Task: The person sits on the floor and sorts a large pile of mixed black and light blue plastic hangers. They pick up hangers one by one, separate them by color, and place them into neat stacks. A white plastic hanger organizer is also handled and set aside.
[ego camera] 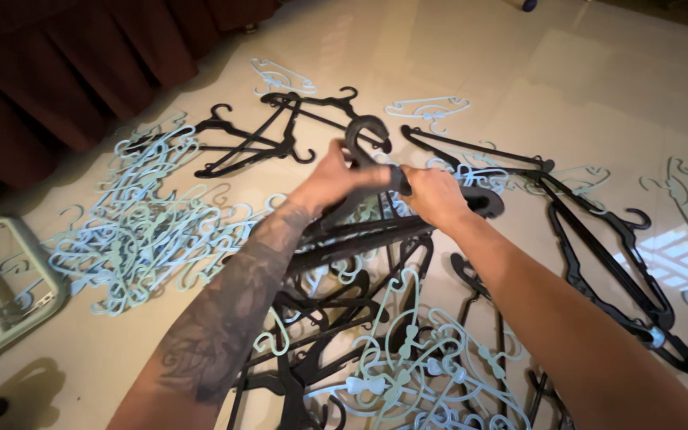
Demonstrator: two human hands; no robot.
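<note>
We see both hands raised over the middle of the floor (519,72), meeting on a bunch of black hangers (360,227). The left hand (330,179), on a tattooed forearm, has its grip clenched around the necks of the bunch just below the hooks, and one black hook (362,131) curls up above its fingers. The right hand (433,195) is just beside it, its grip clenched on the same bunch from the other side, so that the two hands nearly touch. The bars of the held hangers slope down toward us between the forearms. Under the arms lies a tangle of black and pale blue hangers (408,374). A large heap of pale blue hangers (133,231) spreads over the floor toward the left edge, near a pale green wire basket (1,279). More black hangers (607,247) lie loose to the right, and a dark red curtain (65,56) hangs at the far left corner.
</note>
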